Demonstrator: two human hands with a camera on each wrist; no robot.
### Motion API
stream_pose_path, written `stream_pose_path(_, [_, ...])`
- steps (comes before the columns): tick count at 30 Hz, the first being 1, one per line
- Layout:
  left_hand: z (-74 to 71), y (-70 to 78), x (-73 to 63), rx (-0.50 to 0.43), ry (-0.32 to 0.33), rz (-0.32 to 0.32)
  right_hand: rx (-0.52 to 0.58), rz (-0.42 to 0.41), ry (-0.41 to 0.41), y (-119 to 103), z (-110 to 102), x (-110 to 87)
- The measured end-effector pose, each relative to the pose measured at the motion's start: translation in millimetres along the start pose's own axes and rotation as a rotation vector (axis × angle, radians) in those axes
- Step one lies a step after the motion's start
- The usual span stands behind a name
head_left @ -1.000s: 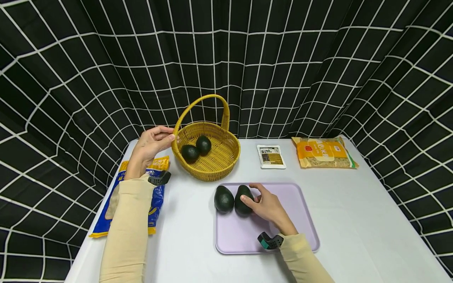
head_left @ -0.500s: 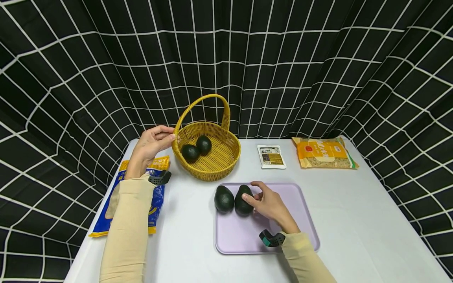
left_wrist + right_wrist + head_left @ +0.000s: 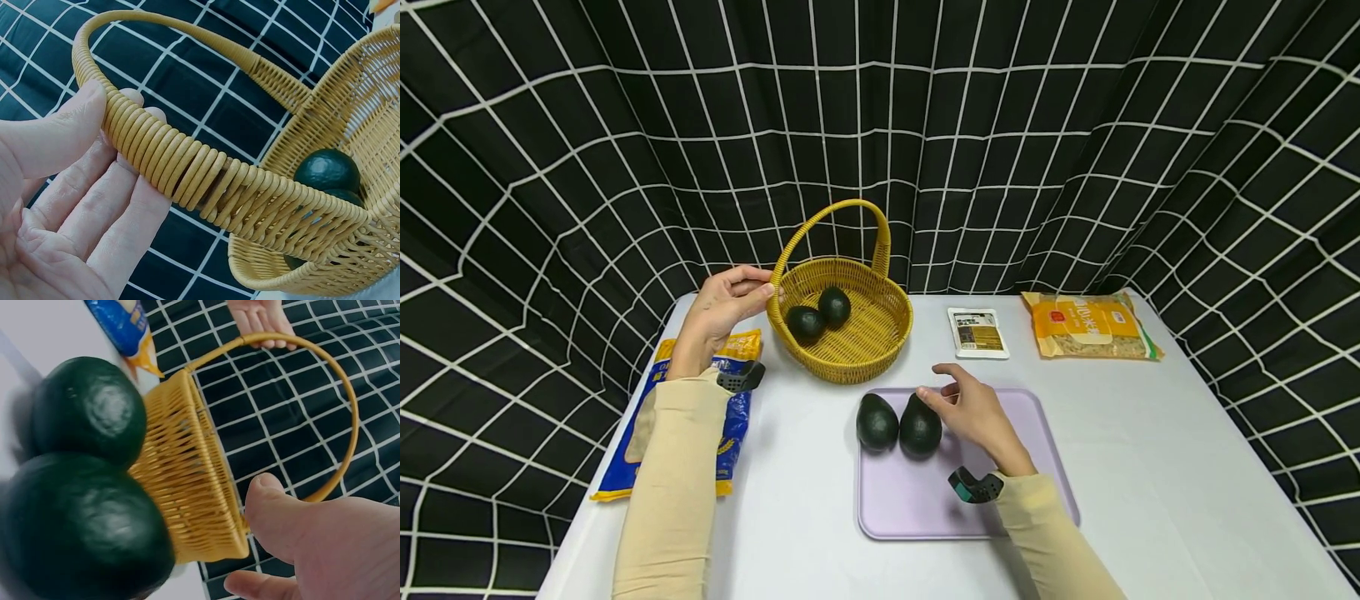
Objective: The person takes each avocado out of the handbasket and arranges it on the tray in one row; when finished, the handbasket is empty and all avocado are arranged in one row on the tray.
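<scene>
My left hand (image 3: 715,312) pinches the handle (image 3: 162,153) of a yellow wicker basket (image 3: 850,371), thumb on one side and fingers on the other. Two dark green avocados lie in the basket, one at the left (image 3: 805,324) and one just behind it (image 3: 834,307). On a lilac tray (image 3: 902,512) sit two larger avocados side by side, a left avocado (image 3: 877,423) and a right avocado (image 3: 921,430). Beside the right one's top hovers my right hand (image 3: 976,414), thumb and fingers spread, holding nothing. In the right wrist view, a gap separates the thumb (image 3: 272,512) from both avocados.
A blue and yellow bag (image 3: 737,425) lies under the left forearm. Behind the tray rest a small white and brown sachet (image 3: 978,333) and, farther right, an orange bag of grain (image 3: 1090,326). A black gridded curtain (image 3: 1000,167) encloses the white table (image 3: 1187,467).
My right hand has come away from the right avocado on the tray, moving up and slightly right. That avocado stays in place. The left hand keeps its hold on the basket handle.
</scene>
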State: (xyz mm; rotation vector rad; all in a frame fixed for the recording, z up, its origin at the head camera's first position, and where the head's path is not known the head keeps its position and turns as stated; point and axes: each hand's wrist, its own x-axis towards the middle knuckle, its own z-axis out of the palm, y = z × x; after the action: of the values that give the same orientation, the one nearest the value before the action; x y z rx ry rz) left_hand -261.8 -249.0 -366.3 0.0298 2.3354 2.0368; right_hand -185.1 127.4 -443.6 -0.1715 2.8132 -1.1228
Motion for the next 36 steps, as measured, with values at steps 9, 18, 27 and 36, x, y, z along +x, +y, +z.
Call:
stream_pose_path(9, [-0.1, -1.7, 0.7, -0.010, -0.020, 0.035, -0.011, -0.069, 0.023, -23.3, -11.0, 19.1])
stream_pose_path(18, [-0.6, -2.4, 0.6, -0.018, -0.029, 0.047, 0.003, -0.095, -0.030, -41.6, -16.8, 52.0])
stream_pose_path(27, [-0.2, -0.5, 0.4, -0.015, -0.024, 0.032, 0.017, -0.082, -0.064, -60.9, -17.0, 83.8])
stream_pose_path(36, [-0.4, -1.5, -0.1, -0.025, -0.037, 0.046, 0.065, -0.089, -0.079, -80.8, -3.3, 103.0])
